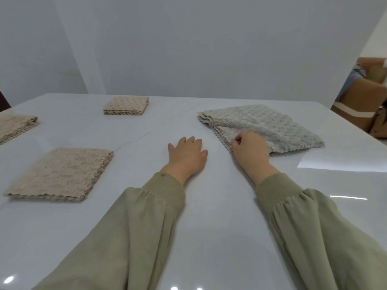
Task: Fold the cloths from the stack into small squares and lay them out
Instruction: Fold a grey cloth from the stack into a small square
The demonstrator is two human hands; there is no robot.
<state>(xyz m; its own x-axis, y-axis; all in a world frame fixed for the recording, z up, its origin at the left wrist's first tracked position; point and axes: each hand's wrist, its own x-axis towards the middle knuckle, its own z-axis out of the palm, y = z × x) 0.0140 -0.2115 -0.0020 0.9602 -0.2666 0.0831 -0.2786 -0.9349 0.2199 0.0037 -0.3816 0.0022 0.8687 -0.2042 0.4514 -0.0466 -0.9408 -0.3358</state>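
Note:
A stack of fluffy cloths (270, 124), grey on top with beige edges below, lies on the white table (188, 206) at the right. My right hand (249, 149) pinches the near left edge of the stack's top cloth. My left hand (187, 156) rests flat on the bare table just left of the stack, fingers spread. Three folded beige cloths are laid out: one near left (60, 174), one at the far middle (126, 105), one at the far left edge (15, 126), cut off by the frame.
A white wall stands behind the table's far edge. Brown cardboard boxes (364, 101) sit beyond the table's right corner. Glossy table surface stretches between my arms and toward me.

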